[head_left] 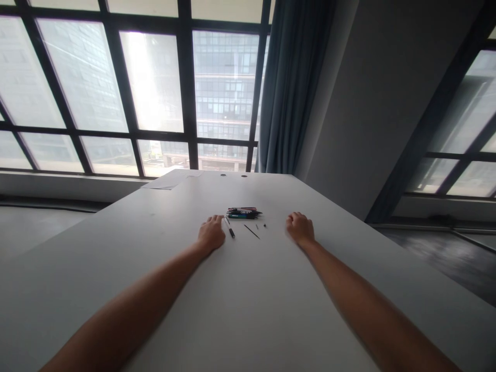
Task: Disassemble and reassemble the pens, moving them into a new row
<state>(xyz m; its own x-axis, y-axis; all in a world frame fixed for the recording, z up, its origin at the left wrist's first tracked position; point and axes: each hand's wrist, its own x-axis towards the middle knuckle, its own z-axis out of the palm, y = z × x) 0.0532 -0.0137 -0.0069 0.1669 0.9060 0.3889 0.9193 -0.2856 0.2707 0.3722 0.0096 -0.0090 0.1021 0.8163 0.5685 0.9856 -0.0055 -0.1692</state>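
Note:
My left hand (212, 233) rests on the white table (248, 294), its fingers slightly bent over the surface and nothing seen in them. Close by its right side lies a pen barrel (230, 228) with a dark grip. My right hand (300, 227) lies on the table further right, fingers curled in, with nothing showing in it. Between the hands are a thin dark refill (251, 231), a tiny slim piece (257, 226) and a small black piece (264, 225). Behind them is a bunch of pens (243, 213), lying side by side.
White paper sheets (166, 181) lie at the table's far left corner. Two dark round spots (244, 176) mark the far edge. Beyond stand a framed window (227, 85), a blue curtain (290, 88) and a grey pillar (372, 103).

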